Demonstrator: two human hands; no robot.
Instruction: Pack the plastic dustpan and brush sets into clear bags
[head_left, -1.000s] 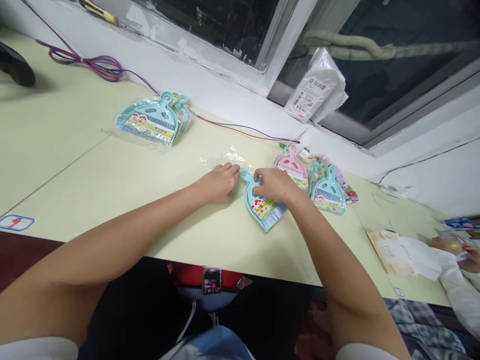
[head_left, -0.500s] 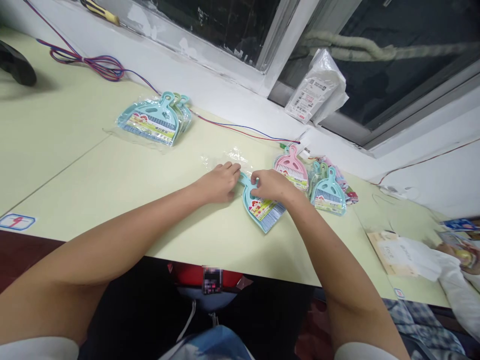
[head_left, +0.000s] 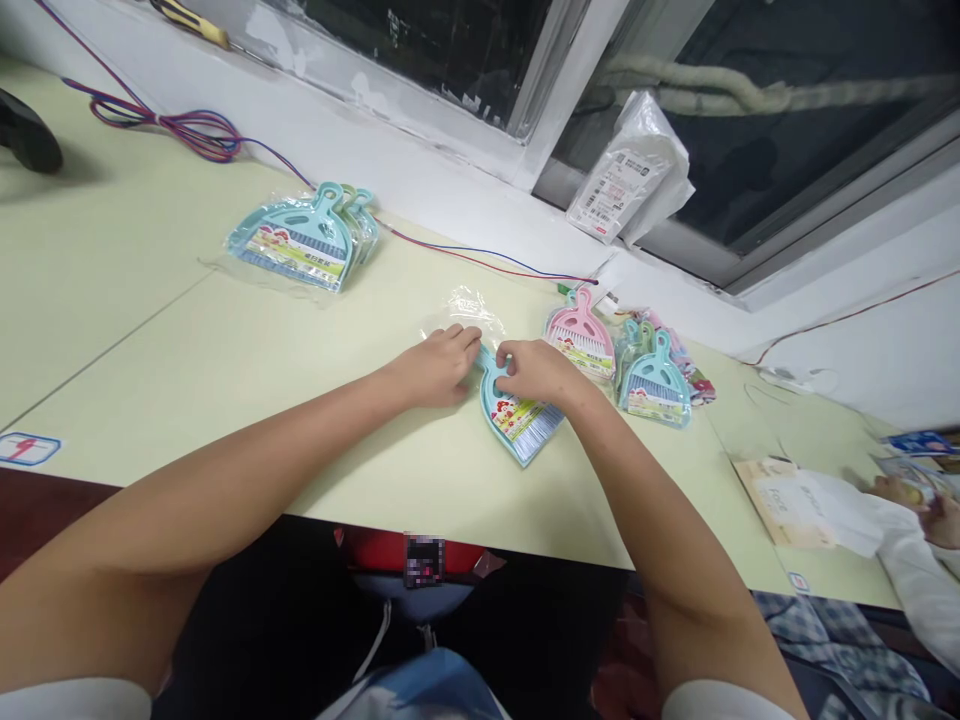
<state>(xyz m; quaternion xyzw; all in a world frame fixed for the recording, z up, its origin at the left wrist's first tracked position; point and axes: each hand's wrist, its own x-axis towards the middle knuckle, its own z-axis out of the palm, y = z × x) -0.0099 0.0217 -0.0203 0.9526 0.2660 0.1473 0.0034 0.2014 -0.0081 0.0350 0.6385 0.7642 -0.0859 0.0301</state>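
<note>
A light blue dustpan and brush set (head_left: 517, 425) with a printed label lies on the table at the middle, its bristles toward me. My right hand (head_left: 536, 370) is closed over its upper right part, fingers curled at the holes near the handle. At the handle end my left hand (head_left: 442, 367) is closed, its fingertips together; the hand hides part of the handle. A clear plastic bag (head_left: 469, 312) lies crumpled just behind my left hand. To the right stand a pink dustpan set (head_left: 581, 330) and a blue one (head_left: 656, 385), both bagged.
More bagged dustpan sets (head_left: 300, 240) lie back left. Coiled red and blue wire (head_left: 202, 135) runs along the wall. A white plastic package (head_left: 626, 175) leans at the window, a screwdriver (head_left: 202, 25) lies on the sill, and a co-worker's hands (head_left: 911, 500) are at far right.
Both hands stay nearly in place on the dustpan set. The clear bag behind my left hand has shifted and bunched up a little. The view has moved slightly.
</note>
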